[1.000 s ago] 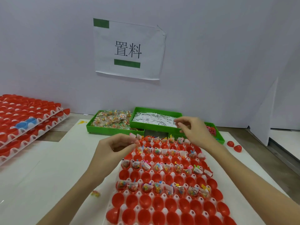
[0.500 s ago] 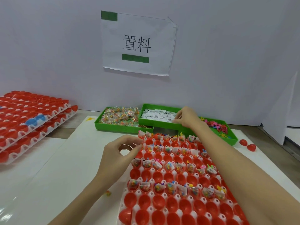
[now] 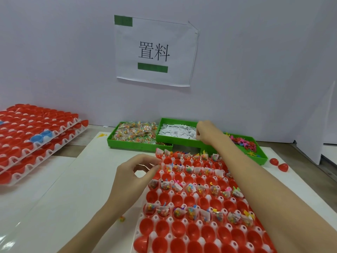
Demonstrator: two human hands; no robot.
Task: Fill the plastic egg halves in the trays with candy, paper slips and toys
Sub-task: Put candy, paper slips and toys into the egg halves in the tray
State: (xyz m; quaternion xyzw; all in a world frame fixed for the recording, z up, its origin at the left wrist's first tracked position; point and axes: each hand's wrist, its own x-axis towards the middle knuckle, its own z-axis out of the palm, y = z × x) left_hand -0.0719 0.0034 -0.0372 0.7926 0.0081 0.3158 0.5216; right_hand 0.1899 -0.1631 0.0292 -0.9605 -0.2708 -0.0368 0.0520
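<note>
A white tray (image 3: pixel 142 214) of red egg halves (image 3: pixel 177 230) lies in front of me; rows with candy bags, slips and toys alternate with empty rows. My left hand (image 3: pixel 135 173) hovers at the tray's far left edge, fingers curled, pinching a small white paper slip (image 3: pixel 151 164). My right hand (image 3: pixel 207 132) reaches over the tray into the green bin of paper slips (image 3: pixel 175 132), its fingertips curled down onto the slips at the bin's right end. A green candy bin (image 3: pixel 135 133) stands left of it, and a green toy bin (image 3: pixel 244 145) stands to the right.
Stacked trays of red halves (image 3: pixel 36 132) with a blue half (image 3: pixel 42 136) sit at the left. Two loose red halves (image 3: pixel 279 164) lie right of the toy bin. A stray candy (image 3: pixel 121 219) lies by my left forearm. A paper sign (image 3: pixel 155 52) hangs on the wall behind.
My right hand has moved from above the tray's far rows back into the paper slip bin. My left hand has stayed by the tray's left edge, still pinching.
</note>
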